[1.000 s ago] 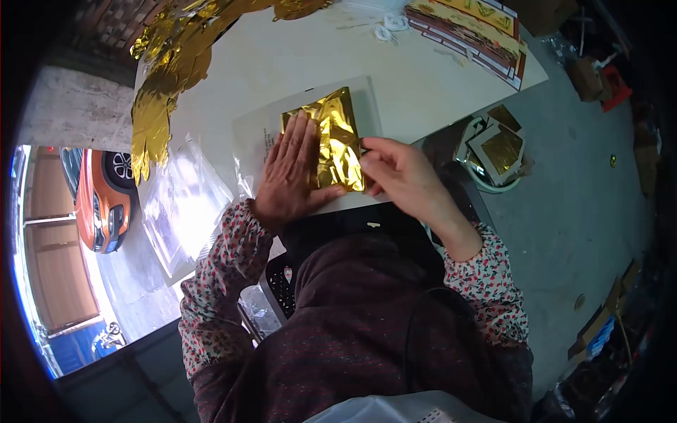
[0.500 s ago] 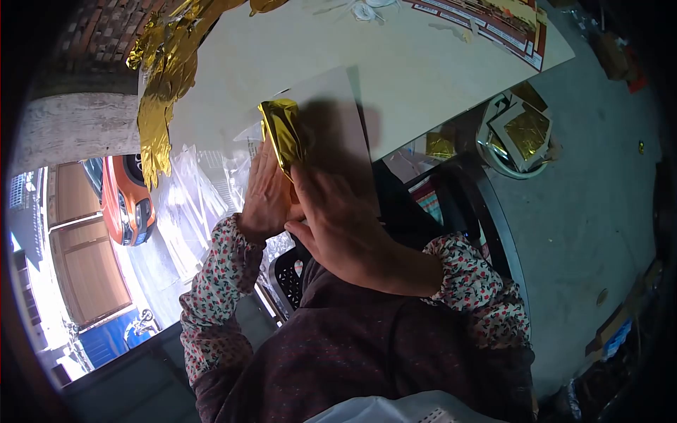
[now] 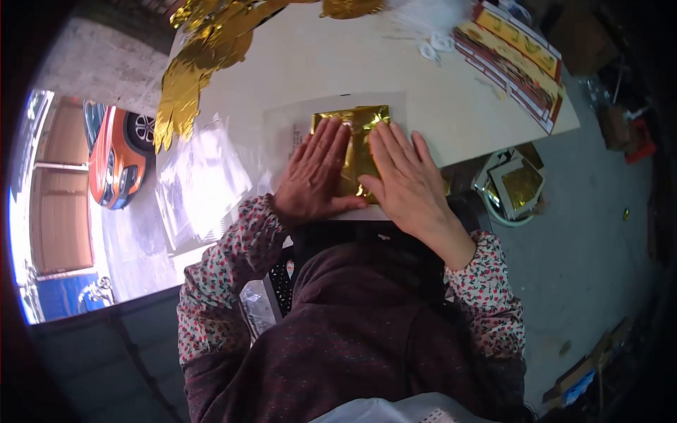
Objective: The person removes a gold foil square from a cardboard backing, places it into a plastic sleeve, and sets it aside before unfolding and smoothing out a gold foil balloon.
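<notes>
A shiny gold foil packet [image 3: 358, 151] lies in front of me at the near edge of the table, with a clear plastic sleeve [image 3: 282, 116] spread around and under it. My left hand [image 3: 314, 173] rests flat on the packet's left side, fingers stretched out and pointing away from me. On its right side lies my right hand [image 3: 409, 176], also flat, fingers slightly spread and thumb reaching inward over the foil. Between the two hands a strip of creased gold foil shows; the rest of it is covered by the palms.
Gold foil pieces [image 3: 204, 63] drape along the table's [image 3: 381, 56] far left side. Clear plastic bags [image 3: 201, 176] lie at the left. Printed red-and-yellow sheets [image 3: 511, 63] and white string [image 3: 437, 46] sit at the back right. A bucket [image 3: 511, 218] of foil-covered pieces stands below the right edge.
The gold foil has gone from folded between my hands to lying flat on the table. My hands have moved apart to either side of it, and the view has shifted.
</notes>
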`<act>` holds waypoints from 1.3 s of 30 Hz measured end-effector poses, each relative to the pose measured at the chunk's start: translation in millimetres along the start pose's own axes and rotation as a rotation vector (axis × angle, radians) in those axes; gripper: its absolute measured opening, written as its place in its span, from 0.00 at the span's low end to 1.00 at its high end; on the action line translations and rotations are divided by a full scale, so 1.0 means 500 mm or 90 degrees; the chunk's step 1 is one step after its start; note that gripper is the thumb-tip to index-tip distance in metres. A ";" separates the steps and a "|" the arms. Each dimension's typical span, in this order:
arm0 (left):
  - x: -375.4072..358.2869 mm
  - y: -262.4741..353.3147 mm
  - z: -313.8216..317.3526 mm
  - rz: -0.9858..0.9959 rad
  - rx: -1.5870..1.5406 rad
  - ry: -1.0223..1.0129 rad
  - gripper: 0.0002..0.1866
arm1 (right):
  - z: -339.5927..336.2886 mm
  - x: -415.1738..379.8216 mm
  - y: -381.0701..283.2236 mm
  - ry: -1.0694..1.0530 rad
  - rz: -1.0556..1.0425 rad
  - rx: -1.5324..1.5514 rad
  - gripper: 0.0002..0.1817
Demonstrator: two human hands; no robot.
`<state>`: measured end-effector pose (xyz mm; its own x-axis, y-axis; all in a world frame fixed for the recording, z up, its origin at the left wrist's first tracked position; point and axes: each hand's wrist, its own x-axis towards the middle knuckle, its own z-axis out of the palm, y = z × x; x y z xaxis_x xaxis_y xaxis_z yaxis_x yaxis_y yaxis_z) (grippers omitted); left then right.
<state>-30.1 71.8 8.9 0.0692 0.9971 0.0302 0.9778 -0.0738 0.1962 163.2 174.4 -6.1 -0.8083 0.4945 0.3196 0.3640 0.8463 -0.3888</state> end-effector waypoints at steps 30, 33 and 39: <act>-0.026 0.006 -0.019 0.008 -0.037 0.125 0.60 | -0.068 0.173 0.056 -0.087 0.059 0.208 0.10; -0.024 0.013 -0.030 0.004 -0.060 0.127 0.60 | -0.076 0.222 0.081 -0.163 0.125 0.292 0.07; -0.023 0.022 -0.049 -0.015 -0.105 0.095 0.60 | -0.089 0.272 0.110 -0.427 0.270 0.471 0.06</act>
<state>-24.9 59.3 34.5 0.0042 0.9861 0.1660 0.9324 -0.0638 0.3558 93.7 297.0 54.3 -0.8528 0.3189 -0.4135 0.4853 0.1914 -0.8532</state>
